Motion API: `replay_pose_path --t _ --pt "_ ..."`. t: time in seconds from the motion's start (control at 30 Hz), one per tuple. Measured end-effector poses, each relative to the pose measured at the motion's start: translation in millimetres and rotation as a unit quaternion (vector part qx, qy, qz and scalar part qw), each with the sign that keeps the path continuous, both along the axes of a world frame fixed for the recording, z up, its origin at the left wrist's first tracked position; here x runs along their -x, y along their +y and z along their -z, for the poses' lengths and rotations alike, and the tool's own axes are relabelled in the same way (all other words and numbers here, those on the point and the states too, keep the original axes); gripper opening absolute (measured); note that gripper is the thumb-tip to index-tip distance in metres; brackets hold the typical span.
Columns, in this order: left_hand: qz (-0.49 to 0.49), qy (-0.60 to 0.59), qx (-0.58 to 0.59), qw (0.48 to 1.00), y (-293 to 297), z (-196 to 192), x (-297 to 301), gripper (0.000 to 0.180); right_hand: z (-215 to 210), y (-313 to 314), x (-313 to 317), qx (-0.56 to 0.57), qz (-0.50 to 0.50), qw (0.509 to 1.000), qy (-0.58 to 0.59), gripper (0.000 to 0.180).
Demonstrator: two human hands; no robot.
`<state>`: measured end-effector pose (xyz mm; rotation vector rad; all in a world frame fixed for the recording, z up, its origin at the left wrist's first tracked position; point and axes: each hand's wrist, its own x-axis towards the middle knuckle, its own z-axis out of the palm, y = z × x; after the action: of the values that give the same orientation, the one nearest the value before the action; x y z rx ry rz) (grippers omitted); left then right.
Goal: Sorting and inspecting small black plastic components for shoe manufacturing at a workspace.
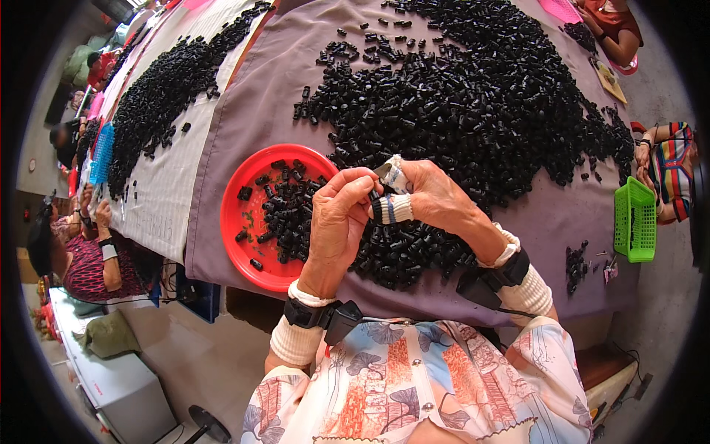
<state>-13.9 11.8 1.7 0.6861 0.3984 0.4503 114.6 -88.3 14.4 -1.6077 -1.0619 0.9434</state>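
Observation:
My left hand [333,214] is closed in a pinch, thumb and forefinger meeting on a small black part [373,195] that is mostly covered by fingers. Right against it, my right hand [442,198] is curled around a small flat blade [382,171], with only a bit of it showing. Knitted white covers with dark stripes wrap fingers of the right hand. Below my left hand lies a round red tray [235,244] with loose black parts and trimmed scraps in it. A wide heap of short black cylindrical parts [444,111] spreads beyond and beneath both hands.
A mauve cloth [255,111] covers the table. At the right edge stands a green basket [634,222], with a small cluster of black parts [575,268] to its left. Co-workers sit at the left and right. Another black heap [166,89] lies on the pale cloth at left.

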Motion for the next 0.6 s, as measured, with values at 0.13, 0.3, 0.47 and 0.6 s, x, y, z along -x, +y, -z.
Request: replay_pose_path --t 0.13,0.3,0.47,0.6 --pt "-0.041 -0.014 -0.052 0.998 11.1 4.6 6.6 0.012 -1.6 4.2 -0.8 0.004 0.002 0.999 -0.035 0.035" --pt "-0.190 0.208 -0.338 0.898 49.4 9.7 52.6 0.018 -16.7 -6.6 -18.3 0.023 0.042 0.997 0.066 0.025" --pt "-0.155 0.265 -0.473 0.826 33.1 3.4 42.2 0.015 -18.3 -17.2 -32.0 0.027 0.077 0.996 0.048 0.024" --pt "-0.060 0.242 -0.683 0.686 -5.8 26.5 6.5 0.018 -10.5 -20.9 -29.8 0.028 0.076 0.996 0.039 0.017"
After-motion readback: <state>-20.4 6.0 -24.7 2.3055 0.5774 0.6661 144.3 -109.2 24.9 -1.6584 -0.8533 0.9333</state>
